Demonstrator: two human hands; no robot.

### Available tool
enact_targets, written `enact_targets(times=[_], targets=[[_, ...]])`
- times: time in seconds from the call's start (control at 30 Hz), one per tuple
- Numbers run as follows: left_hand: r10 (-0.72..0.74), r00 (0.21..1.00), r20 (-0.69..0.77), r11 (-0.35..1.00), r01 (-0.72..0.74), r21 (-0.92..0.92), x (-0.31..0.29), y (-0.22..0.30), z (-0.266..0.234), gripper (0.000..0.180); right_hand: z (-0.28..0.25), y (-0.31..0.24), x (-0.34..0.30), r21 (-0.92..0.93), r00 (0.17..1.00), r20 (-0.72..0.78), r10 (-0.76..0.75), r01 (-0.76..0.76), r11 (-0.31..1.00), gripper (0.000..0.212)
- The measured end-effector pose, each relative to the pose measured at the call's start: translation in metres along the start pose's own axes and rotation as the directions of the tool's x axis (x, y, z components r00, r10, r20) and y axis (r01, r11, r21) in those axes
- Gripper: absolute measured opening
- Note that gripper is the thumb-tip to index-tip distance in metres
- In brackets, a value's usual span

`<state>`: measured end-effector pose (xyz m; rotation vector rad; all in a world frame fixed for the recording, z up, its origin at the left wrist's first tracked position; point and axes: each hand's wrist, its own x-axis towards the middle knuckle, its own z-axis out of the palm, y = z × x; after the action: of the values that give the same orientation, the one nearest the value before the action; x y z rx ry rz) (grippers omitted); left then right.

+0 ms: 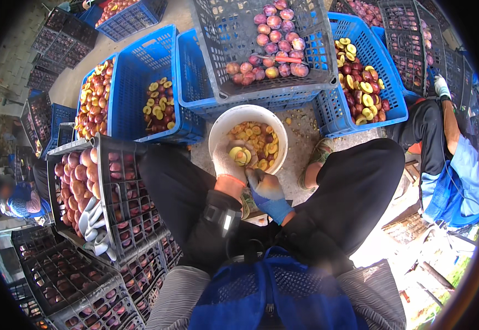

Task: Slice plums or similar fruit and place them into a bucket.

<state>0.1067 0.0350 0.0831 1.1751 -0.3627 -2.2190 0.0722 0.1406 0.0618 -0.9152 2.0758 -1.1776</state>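
Note:
My left hand [226, 161], in a pale glove, is closed around a cut plum [240, 156] with yellow flesh showing. It is over the near left part of a white bucket [215, 127]. Inside the bucket lie many cut plum pieces [261, 137]. My right hand [267, 193], in a blue glove with greyish fingers, is curled at the bucket's near rim, close beside the left. Whatever its fingers hold is hidden. Beyond the bucket, a black crate [206, 60] of whole plums [275, 38] sits tilted on a blue crate [193, 102]. A red-handled tool [288, 59] rests on those plums.
Blue crates of halved plums stand at left [132, 66] and right [396, 104]. Black crates of whole plums [80, 181] are stacked beside my left leg, with grey-white gloves [92, 220] on top. Other people sit at the far right [451, 170] and far left [25, 201].

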Motion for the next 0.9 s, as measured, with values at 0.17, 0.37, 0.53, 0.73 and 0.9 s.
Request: enact_targets(times=[0.17,0.37,0.53,0.73,0.9], targets=[[-0.135,0.990,-0.038,0.987,0.131,-0.094,0.003,-0.003,0.000,0.032,0.006,0.009,0.000,0.045,1.000,0.003,0.018,-0.018,0.999,0.034],[0.085,0.995,-0.059,0.988,-0.076,0.132,0.004,-0.009,-0.002,0.032,-0.004,0.000,-0.003,0.098,0.975,0.165,0.152,-0.170,0.981,0.035],[0.107,0.994,-0.016,0.982,-0.103,0.158,-0.001,-0.004,-0.004,0.032,-0.018,-0.009,-0.003,0.292,0.812,0.442,0.381,-0.532,0.795,0.044],[0.204,0.978,0.047,0.957,-0.209,0.202,-0.003,-0.012,-0.003,0.028,-0.010,-0.007,-0.008,0.355,0.964,0.172,0.205,-0.255,0.899,0.042],[0.451,0.865,0.218,0.739,-0.499,0.453,-0.008,-0.010,0.000,0.033,-0.014,0.001,-0.010,0.502,0.848,0.432,0.306,-0.508,0.700,0.038]])
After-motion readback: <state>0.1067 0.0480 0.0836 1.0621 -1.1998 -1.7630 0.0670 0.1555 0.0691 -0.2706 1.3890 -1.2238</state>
